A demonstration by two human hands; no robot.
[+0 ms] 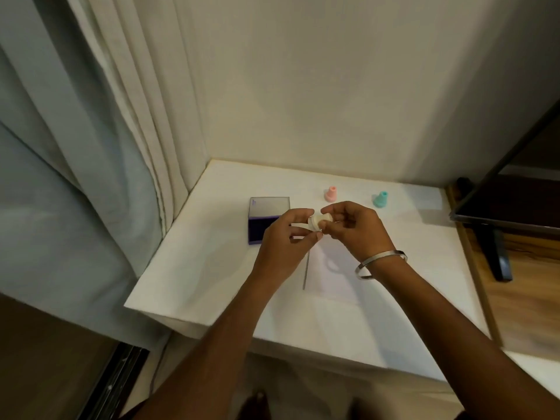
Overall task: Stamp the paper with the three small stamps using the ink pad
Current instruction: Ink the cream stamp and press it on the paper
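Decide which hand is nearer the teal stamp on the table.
Right. The right hand sits just in front-left of the teal stamp; the left hand is farther left, by the ink pad.

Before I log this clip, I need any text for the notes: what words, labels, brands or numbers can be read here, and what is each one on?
No text can be read in this view.
Ink pad box: a small pale mark at the lid's upper left corner, too small and blurred to read.
Cream stamp, held by the left hand and right hand: no lettering visible.
Pink stamp and teal stamp: no lettering visible.
Paper: no print visible.
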